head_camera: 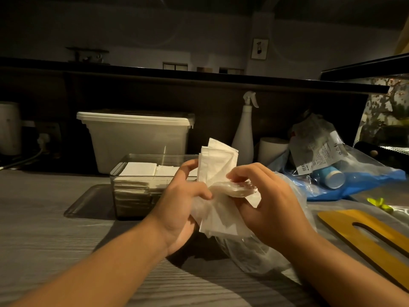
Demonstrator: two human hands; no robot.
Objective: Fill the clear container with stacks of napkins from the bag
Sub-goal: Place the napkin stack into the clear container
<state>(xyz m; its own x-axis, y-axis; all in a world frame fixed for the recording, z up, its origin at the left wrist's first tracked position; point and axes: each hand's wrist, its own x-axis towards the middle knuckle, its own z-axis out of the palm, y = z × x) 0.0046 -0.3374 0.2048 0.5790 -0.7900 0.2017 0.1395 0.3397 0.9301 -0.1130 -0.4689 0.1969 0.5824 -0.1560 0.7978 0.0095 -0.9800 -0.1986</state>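
Bench (44, 240) of grey wood grain carries everything here. At its back edge stands a white lidded tub (137, 138), and along the right edge lies a yellow board (365, 233) with a slot cut in it. The bag (261, 255), thin clear film, slumps at the front right under the right wrist. The clear container (132, 196) sits mid-bench, just in front of the tub, with flat white stacks inside reaching most of the way up its walls; I judge room remains on its right side.

The napkins (218, 160) are held above the bench between container and bag, a loose, fanned bundle. The left hand (177, 202) grips the lower half with its fingers curled round it. The right hand (270, 202) pinches the bundle's near side along with some crinkled film.

These sheets look light, soft and quick to splay, so a hold across the flat faces near the middle should keep the stack square; the film looks slippery.

A packet (316, 147) at the back right shows large letters that seem to read "SAN"; its smaller print is too small to read.
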